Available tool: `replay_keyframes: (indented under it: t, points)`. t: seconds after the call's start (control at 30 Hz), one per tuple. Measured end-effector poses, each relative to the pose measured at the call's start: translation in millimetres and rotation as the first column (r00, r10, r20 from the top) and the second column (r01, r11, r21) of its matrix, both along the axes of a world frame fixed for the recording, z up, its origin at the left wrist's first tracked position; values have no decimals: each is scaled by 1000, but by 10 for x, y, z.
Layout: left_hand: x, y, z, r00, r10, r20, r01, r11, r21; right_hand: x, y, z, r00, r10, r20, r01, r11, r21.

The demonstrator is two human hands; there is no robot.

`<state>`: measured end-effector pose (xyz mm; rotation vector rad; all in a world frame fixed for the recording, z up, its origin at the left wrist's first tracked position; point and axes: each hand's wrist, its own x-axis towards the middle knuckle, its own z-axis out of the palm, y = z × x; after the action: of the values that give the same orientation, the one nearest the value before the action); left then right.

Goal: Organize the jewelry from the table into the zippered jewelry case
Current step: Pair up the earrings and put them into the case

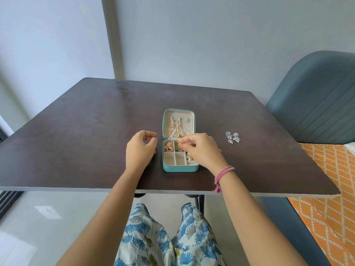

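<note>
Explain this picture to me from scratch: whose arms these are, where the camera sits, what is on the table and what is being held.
There is no machine here. A person wears a camera on the head, looking down at their own bare arms.

On the dark table lies an open teal jewelry case. Gold chains hang inside its lid, and gold pieces sit in some compartments of its base.

The right hand is over the case and pinches a small gold and green piece above the back compartments. The left hand is beside the case, fingers curled, apparently holding nothing.

To the right, silver-white flower earrings lie on the table, not yet packed.
</note>
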<state>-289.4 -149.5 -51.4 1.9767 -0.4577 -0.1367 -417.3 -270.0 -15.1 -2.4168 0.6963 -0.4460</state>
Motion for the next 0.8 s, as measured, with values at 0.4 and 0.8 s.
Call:
replay_keyframes:
  t: [0.4, 0.8]
  points:
    - [-21, 11, 15, 1000, -3, 15, 3, 1000, 20, 204, 29, -57, 997, -61, -46, 51, 981, -186]
    - [-34, 11, 34, 1000, -5, -9, 5, 1000, 14, 121, -13, -90, 996, -67, -50, 61, 990, -129]
